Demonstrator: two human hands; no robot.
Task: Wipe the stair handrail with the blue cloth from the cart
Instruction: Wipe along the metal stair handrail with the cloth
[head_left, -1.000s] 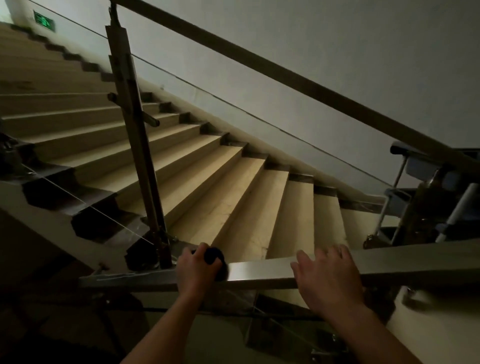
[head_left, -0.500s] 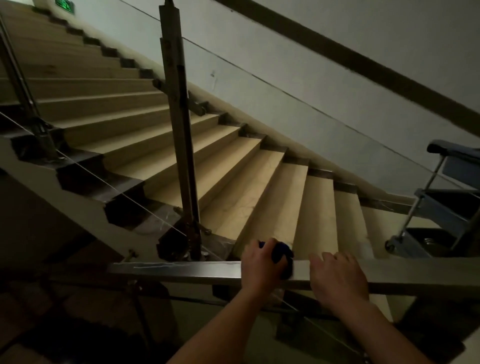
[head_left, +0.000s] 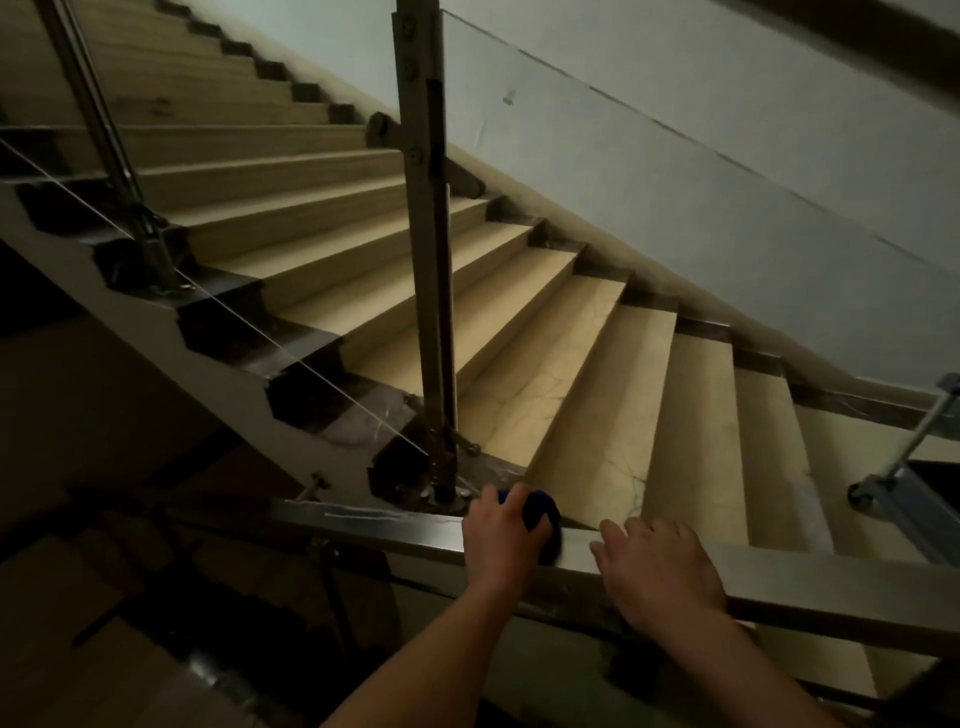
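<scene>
On the flat, brushed-metal handrail (head_left: 395, 525), the left hand (head_left: 501, 540) closes its fingers (head_left: 537, 538) around a bunched blue cloth (head_left: 540, 512), pressed to the rail top. Just right of it, the right hand (head_left: 660, 571) lies open and flat, holding nothing.

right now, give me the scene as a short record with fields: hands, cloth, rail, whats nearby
left hand: left hand closed on the blue cloth, pressing it on the handrail
right hand: right hand flat on the rail, empty, just right of the cloth
handrail: flat metal handrail, pale streak on its left part
post: upright metal post behind the left hand
cart: cart at the right edge, partly out of view
lighting: dim
</scene>
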